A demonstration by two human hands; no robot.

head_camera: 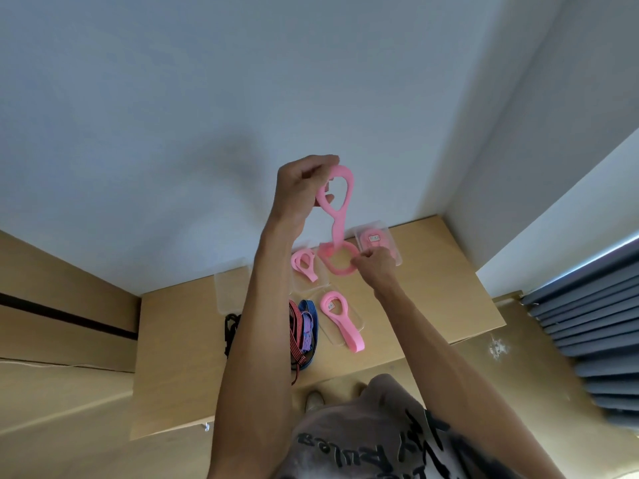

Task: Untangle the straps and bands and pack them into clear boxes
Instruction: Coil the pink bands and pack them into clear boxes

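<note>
My left hand (301, 186) is raised high above the table and pinches the top loop of a pink band (340, 209). The band hangs twisted down to a lower loop, which my right hand (375, 262) grips near the table. Three more pink bands lie in clear boxes: one at the far right (375, 238), one left of the held band (304, 264), and one in the near box (340, 318), its end hanging over the box edge. A bundle of red and blue striped straps (304, 328) lies on the table partly behind my left forearm.
The wooden table (432, 305) stands in a corner against white walls. An empty clear box (230, 288) sits at the table's left, with a black strap or clip (231, 328) just in front of it. Grey curtains (587, 340) hang at the right.
</note>
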